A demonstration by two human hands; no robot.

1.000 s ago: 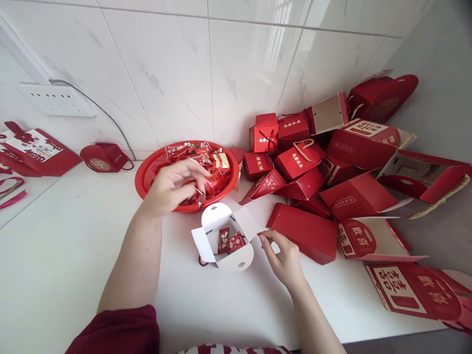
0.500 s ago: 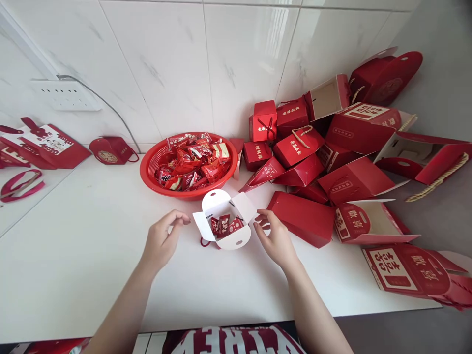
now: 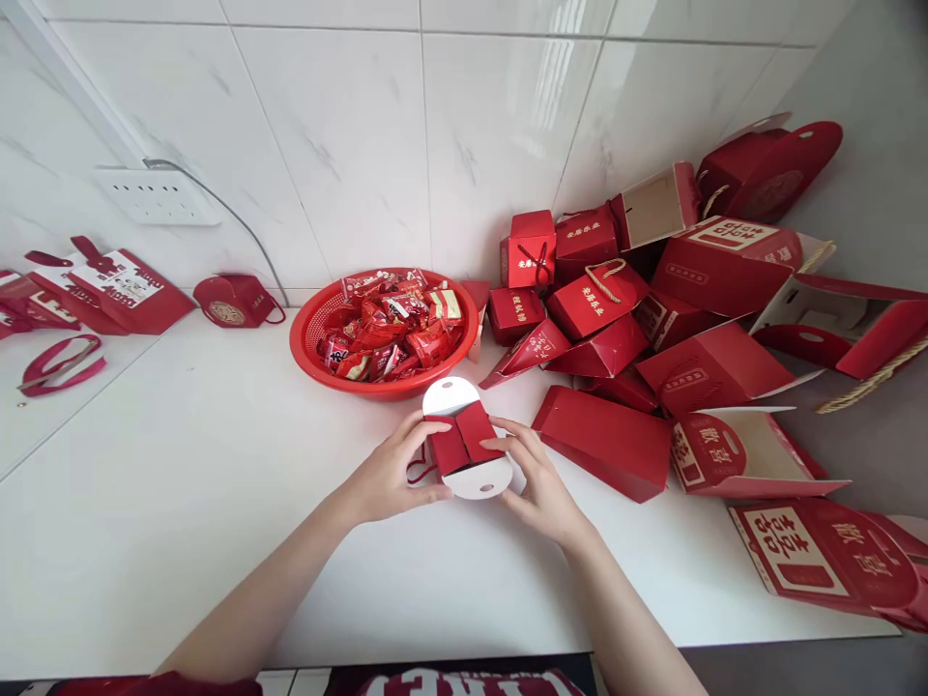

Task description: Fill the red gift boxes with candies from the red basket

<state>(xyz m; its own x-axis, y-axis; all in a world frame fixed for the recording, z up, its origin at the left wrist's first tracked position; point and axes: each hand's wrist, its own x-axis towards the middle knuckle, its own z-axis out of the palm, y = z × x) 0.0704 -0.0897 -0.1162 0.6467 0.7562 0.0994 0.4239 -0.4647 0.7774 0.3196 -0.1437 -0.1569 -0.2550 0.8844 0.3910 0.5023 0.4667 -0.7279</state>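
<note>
A small red box [image 3: 464,440] stands on the white counter in front of me. Its two red side flaps are folded inward over the opening, while the two rounded white flaps stick out at back and front. My left hand [image 3: 398,469] grips the box's left side, fingers on the left flap and thumb low near the front. On the other side my right hand [image 3: 533,474] holds the right edge, its fingertips on the right flap. The box's contents are hidden. Just behind it sits a red basket [image 3: 304,353] heaped with red-wrapped candies [image 3: 391,319].
Many red gift boxes [image 3: 601,440] lie piled at the right, some open, reaching the counter's right edge. At the left are a small closed red box [image 3: 236,301], red bags [image 3: 123,290] and a ribbon loop [image 3: 62,365]. A socket strip [image 3: 156,196] with a cable is on the tiled wall.
Both hands have closed in on the box from its sides. Its side flaps went from spread outward to folded in, covering the candies inside. The view has shifted slightly.
</note>
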